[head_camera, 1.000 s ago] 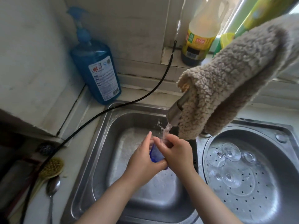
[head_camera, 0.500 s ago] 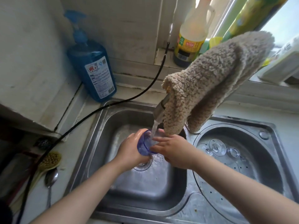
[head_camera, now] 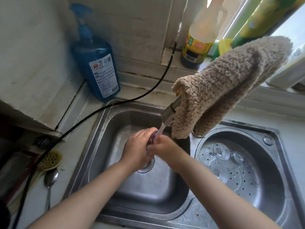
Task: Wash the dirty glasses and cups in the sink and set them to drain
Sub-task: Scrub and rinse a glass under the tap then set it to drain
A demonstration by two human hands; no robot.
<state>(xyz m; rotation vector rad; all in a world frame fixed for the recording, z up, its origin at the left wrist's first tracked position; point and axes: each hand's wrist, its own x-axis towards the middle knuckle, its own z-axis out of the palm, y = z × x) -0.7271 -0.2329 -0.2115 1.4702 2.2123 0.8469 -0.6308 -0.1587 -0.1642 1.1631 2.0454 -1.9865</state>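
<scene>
Both hands clamp one blue cup under the tap: left hand wraps its body, right hand pinches the rim. Wet, likely slippery and light; best held round the body.

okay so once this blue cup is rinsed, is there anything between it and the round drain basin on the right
Mostly clear. The blue cup is held by the left hand and right hand under the faucet. The hanging brown cloth droops near the route, and clear glasses already fill the round basin's back-left part.

Blue cup under running water; clear glasses apparently inverted.
</scene>
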